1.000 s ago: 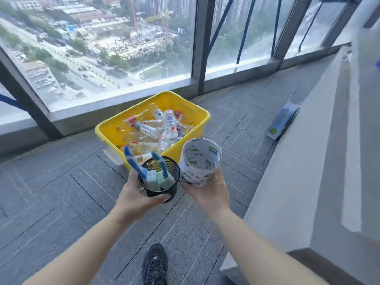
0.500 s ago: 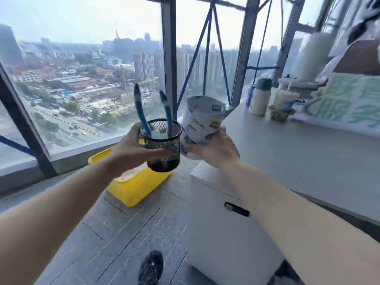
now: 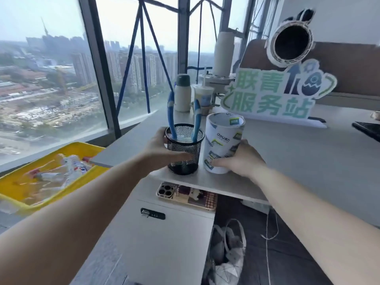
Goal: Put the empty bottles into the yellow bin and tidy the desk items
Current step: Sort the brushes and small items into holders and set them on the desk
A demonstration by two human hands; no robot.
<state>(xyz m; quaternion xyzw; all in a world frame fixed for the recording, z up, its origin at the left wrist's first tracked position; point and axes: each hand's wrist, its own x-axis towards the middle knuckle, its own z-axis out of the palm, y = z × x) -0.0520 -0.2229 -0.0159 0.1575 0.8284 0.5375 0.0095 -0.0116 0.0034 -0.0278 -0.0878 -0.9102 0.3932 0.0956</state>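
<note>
1. Head view, and both hands were busy! The left hand (image 3: 158, 149) was wrapped round a black wire-mesh pen cup (image 3: 184, 153), with two blue-handled tools (image 3: 171, 116) poking up out of it.
2. The right hand (image 3: 240, 161) gripped a white printed paper tube (image 3: 223, 145), open at the top, fingers curled low around its side.
3. The two holders stood upright, just beside each other, at the near edge of the pale grey surface (image 3: 287, 153). Whether their bases were fully down on it, I could not tell.
4. Down to the left on the floor sat the yellow plastic bin (image 3: 82, 145), with a heap of empty clear plastic bottles (image 3: 70, 163) lying in it. That half of the job looked done, as far as this view showed; no loose bottles showed on the surface.
5. The tidying looked only partly done: further back were a white flask with a dark green lid (image 3: 182, 93), a takeaway drink cup (image 3: 203, 97) and a green-and-white cut-out sign (image 3: 273, 97).
6. A phone in a patterned case (image 3: 185, 195) lay on the cabinet top under the overhanging edge.
7. My call: letting go of both holders came next.
</note>
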